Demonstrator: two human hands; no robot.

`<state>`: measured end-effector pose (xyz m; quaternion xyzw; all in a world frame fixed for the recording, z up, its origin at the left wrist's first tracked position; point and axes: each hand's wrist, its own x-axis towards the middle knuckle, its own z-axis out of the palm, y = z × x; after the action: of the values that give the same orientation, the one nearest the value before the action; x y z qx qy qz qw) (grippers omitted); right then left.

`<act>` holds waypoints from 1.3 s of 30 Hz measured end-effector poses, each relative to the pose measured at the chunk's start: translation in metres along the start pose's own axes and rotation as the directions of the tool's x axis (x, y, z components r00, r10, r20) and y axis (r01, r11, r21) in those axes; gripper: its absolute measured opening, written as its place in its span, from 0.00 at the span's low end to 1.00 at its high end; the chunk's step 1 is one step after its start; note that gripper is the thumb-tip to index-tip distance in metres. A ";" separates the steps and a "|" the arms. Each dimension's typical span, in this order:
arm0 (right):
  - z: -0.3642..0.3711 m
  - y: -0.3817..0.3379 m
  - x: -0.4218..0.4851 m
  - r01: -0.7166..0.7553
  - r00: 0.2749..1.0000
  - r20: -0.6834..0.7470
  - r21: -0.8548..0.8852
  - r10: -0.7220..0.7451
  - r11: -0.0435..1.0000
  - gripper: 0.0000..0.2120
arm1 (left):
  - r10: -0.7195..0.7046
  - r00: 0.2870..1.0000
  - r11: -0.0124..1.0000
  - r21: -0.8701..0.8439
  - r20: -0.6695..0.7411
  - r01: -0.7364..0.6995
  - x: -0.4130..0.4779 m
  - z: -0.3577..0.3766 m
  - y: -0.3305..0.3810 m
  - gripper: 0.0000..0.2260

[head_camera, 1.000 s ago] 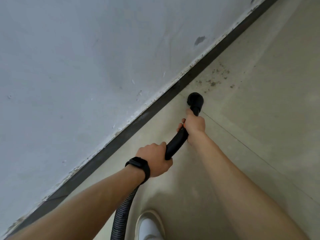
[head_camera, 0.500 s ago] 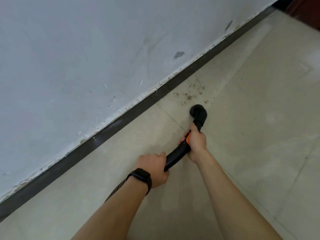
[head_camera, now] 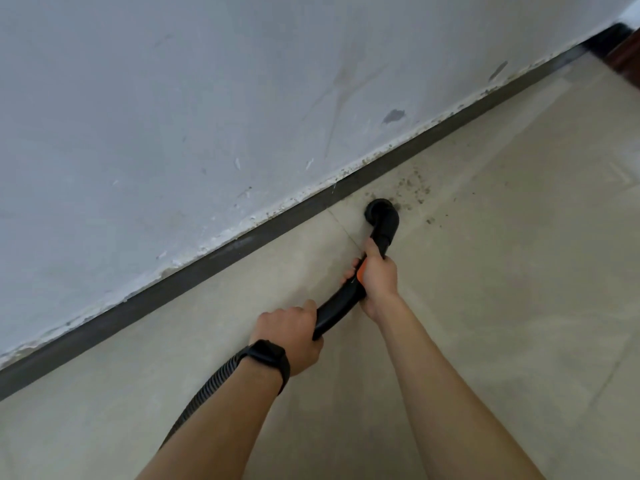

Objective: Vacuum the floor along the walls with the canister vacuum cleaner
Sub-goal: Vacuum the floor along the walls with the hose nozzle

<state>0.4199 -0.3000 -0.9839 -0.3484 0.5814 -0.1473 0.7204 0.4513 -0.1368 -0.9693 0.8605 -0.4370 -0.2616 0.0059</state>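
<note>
Near the baseboard [head_camera: 194, 289], the wand [head_camera: 349, 299] points toward the wall [head_camera: 173, 116].

Beige tiled floor [head_camera: 502, 271] bears dark debris [head_camera: 414, 188], perhaps dirt.

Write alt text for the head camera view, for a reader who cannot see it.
Two bare hands hold a black vacuum handle, pressing its nozzle to the tiled floor beside the dark baseboard, at the edge of a patch of dirt specks. The left hand, wearing a black wristband, grips near the ribbed hose; the right hand grips further forward.
</note>
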 end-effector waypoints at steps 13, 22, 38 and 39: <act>0.031 -0.001 0.004 0.001 0.999 0.055 -0.069 0.002 0.998 0.12 | -0.085 0.996 0.995 -0.056 -0.033 0.083 0.001 -0.003 -0.020 0.11; 0.058 0.022 -0.018 -0.024 0.999 0.048 -0.059 0.027 0.998 0.11 | -0.144 0.989 0.987 -0.072 -0.026 0.142 -0.024 -0.005 -0.056 0.09; 0.035 0.049 -0.038 -0.011 1.000 -0.029 -0.048 0.009 0.999 0.14 | -0.114 0.992 0.993 0.021 0.045 0.113 -0.058 -0.002 -0.038 0.11; 0.024 0.045 -0.036 -0.012 0.999 -0.049 -0.033 0.010 0.999 0.14 | -0.087 0.995 0.996 0.021 0.048 0.086 -0.055 0.000 -0.029 0.11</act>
<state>0.4238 -0.2376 -0.9857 -0.3535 0.6033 -0.1420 0.7007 0.4469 -0.0774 -0.9518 0.8720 -0.4019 -0.2785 -0.0244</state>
